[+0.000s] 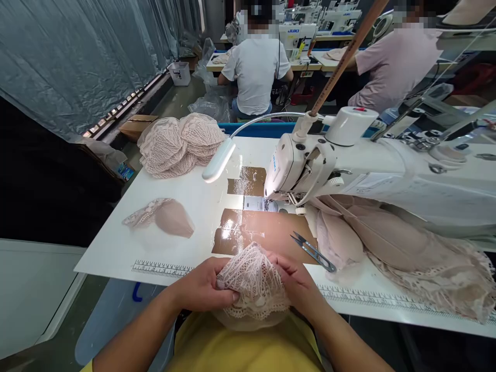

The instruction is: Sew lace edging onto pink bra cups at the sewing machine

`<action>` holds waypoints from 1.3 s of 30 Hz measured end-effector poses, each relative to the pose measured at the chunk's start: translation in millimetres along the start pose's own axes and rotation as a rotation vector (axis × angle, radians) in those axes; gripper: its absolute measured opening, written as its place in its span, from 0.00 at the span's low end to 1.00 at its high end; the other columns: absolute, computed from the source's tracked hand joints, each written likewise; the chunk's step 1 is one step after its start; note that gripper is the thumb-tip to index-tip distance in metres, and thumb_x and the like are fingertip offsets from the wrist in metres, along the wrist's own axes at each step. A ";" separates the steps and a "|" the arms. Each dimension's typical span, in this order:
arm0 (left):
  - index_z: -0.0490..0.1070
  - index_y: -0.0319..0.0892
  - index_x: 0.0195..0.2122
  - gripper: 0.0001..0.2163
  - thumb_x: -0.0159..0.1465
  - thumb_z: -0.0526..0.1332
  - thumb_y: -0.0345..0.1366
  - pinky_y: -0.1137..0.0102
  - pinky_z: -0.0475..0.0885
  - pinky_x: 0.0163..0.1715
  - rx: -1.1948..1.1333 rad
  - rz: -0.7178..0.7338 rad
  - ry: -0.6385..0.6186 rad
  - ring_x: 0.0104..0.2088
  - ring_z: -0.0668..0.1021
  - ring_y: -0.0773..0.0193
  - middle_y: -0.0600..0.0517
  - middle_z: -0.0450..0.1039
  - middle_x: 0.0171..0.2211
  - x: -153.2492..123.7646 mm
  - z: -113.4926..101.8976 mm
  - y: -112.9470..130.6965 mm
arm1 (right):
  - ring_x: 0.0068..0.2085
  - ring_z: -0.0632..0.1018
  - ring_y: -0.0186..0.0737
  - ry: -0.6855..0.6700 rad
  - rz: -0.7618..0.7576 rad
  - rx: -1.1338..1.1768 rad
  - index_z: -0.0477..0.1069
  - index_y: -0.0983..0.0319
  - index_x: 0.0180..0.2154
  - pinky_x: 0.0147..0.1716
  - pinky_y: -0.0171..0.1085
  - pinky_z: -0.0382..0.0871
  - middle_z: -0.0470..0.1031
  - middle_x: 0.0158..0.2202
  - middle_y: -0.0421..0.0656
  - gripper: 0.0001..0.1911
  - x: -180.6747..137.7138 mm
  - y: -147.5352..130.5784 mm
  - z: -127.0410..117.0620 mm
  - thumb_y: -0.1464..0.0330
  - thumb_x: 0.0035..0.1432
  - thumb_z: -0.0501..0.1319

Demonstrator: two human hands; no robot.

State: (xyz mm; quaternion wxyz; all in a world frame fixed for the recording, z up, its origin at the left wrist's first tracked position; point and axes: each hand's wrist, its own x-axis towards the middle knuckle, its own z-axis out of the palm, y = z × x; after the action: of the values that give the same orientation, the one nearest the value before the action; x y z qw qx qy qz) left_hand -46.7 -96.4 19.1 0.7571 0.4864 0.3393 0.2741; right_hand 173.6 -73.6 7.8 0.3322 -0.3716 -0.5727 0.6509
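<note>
Between my two hands, at the front edge of the table, is a pale pink lace bra cup (253,281) with a scalloped edge. My left hand (207,287) grips its left side, thumb lying over the lace. On the other side my right hand (296,281) pinches the upper right edge; some of its fingers are hidden behind the fabric. Just beyond my right hand lie thread snips (313,251), resting on brown tape (267,230). The sewing machine (306,165) stands behind, its needle area lit.
A single lace cup (174,217) lies on the white table (116,248) at left. Stacked lace cups (180,144) sit at the back left corner. More joined pink pieces (360,232) fill the right side under the machine arm. A lamp (219,160) overhangs the table. Two people sit beyond.
</note>
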 end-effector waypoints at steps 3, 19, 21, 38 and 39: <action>0.71 0.35 0.38 0.09 0.56 0.65 0.31 0.73 0.67 0.33 -0.022 -0.006 -0.005 0.32 0.71 0.65 0.51 0.69 0.33 2.4 -3.0 1.9 | 0.27 0.65 0.37 -0.045 0.025 -0.042 0.68 0.62 0.26 0.28 0.35 0.62 0.64 0.25 0.40 0.23 3.9 -7.7 -5.3 0.50 0.61 0.53; 0.74 0.38 0.45 0.22 0.47 0.66 0.22 0.70 0.73 0.38 -0.724 0.059 0.324 0.39 0.78 0.59 0.47 0.77 0.39 28.4 43.1 -24.8 | 0.22 0.62 0.33 0.267 -0.112 0.028 0.64 0.61 0.16 0.24 0.34 0.61 0.60 0.18 0.36 0.21 20.9 -1.7 16.9 0.57 0.52 0.65; 0.77 0.37 0.33 0.11 0.48 0.66 0.22 0.74 0.70 0.30 -0.628 0.029 0.272 0.29 0.77 0.65 0.50 0.77 0.29 20.9 37.2 -29.3 | 0.25 0.67 0.36 0.289 -0.027 0.210 0.71 0.61 0.23 0.27 0.35 0.65 0.68 0.21 0.38 0.17 19.9 1.7 12.3 0.54 0.50 0.66; 0.70 0.38 0.37 0.09 0.59 0.63 0.38 0.75 0.61 0.28 0.327 0.129 0.170 0.28 0.65 0.69 0.55 0.63 0.29 -0.4 -2.5 13.1 | 0.29 0.73 0.34 -0.026 -0.150 -0.188 0.74 0.62 0.28 0.30 0.32 0.66 0.74 0.27 0.39 0.08 15.4 -18.0 18.0 0.65 0.56 0.64; 0.70 0.37 0.36 0.09 0.59 0.63 0.37 0.75 0.60 0.27 0.357 0.132 0.176 0.28 0.64 0.70 0.55 0.62 0.28 -1.3 -0.9 11.5 | 0.30 0.74 0.35 0.024 -0.196 -0.206 0.73 0.62 0.27 0.31 0.32 0.67 0.75 0.28 0.40 0.08 15.9 -17.6 18.8 0.66 0.56 0.64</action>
State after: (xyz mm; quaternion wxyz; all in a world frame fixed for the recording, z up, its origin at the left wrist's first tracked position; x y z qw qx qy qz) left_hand -49.2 -92.6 29.8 0.6065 0.6083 0.4147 0.3002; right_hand 149.5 -67.2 24.9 0.3611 -0.3538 -0.6661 0.5484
